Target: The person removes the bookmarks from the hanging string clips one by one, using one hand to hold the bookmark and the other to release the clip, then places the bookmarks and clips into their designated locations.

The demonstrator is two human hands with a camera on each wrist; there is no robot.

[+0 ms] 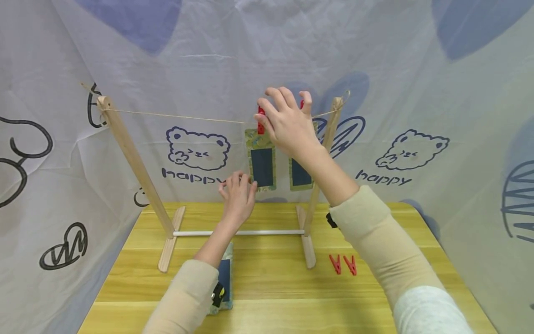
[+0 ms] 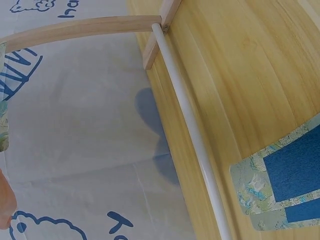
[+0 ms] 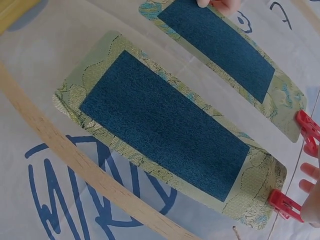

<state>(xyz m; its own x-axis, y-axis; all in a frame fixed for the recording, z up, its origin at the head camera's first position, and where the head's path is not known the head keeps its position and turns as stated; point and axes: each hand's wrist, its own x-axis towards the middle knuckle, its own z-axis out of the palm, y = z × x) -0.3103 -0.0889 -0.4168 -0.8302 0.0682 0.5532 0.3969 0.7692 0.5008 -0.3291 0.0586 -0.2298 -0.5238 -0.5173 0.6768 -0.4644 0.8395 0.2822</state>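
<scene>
Two green patterned cloths with dark blue panels hang from a string (image 1: 179, 116), the left cloth (image 1: 262, 167) and the right cloth (image 1: 300, 175). With thumb and index finger, my right hand (image 1: 289, 123) pinches the red clothespin (image 1: 261, 121) at the left cloth's top. A second red clothespin (image 3: 286, 202) clips the right cloth's top corner, close to my right palm. Lower down, my left hand (image 1: 239, 197) has its fingers loosely spread, the thumb overlapping the left cloth's lower edge. More such cloths (image 2: 250, 180) lie stacked on the table, partly under my left forearm.
The string runs between two wooden posts (image 1: 137, 162) joined low down by a white rod (image 1: 192, 233). Two loose red clothespins (image 1: 335, 264) lie on the wooden table (image 1: 275, 287) at the right. A printed white sheet (image 1: 200, 83) stands behind and around.
</scene>
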